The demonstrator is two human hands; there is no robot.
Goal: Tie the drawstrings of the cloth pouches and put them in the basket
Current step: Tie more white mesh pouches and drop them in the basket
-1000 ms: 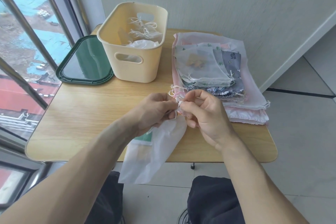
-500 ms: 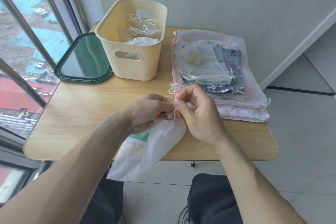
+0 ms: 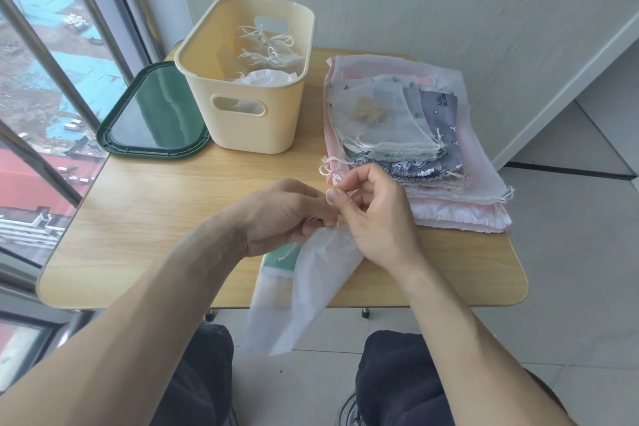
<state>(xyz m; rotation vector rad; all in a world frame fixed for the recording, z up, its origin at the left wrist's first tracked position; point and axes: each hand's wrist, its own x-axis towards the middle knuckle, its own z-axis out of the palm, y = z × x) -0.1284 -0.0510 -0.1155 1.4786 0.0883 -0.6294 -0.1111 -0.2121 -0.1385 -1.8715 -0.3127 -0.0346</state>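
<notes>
While my left hand (image 3: 280, 214) curls round the gathered neck of the white pouch (image 3: 311, 284), my right hand (image 3: 377, 214) pinches its drawstring (image 3: 332, 178) between thumb and fingertips, just above the neck. Both hands meet at centre frame, touching, over the near part of the worktop (image 3: 155, 218). Pouch body hangs down past the worktop's near edge, toward my knees at the bottom of the frame; a short loose cord end (image 3: 287, 252) shows under my left hand.

Cream basket (image 3: 249, 124) sits upper centre, well apart from my hands, with tied pouches (image 3: 266, 48) already in it. Bare wood lies between hands and basket. Green lid (image 3: 152, 114) lies flat at the basket's left, touching it, its left rim at the worktop's left edge by the window.

Stack of flat pouches (image 3: 397, 121) fills the right side of the worktop, close to the wall; its near-left corner with loose strings is just beside my right fingers (image 3: 352, 176). Stack's right edge reaches the worktop's right edge. Open wood is at lower left of the worktop.
</notes>
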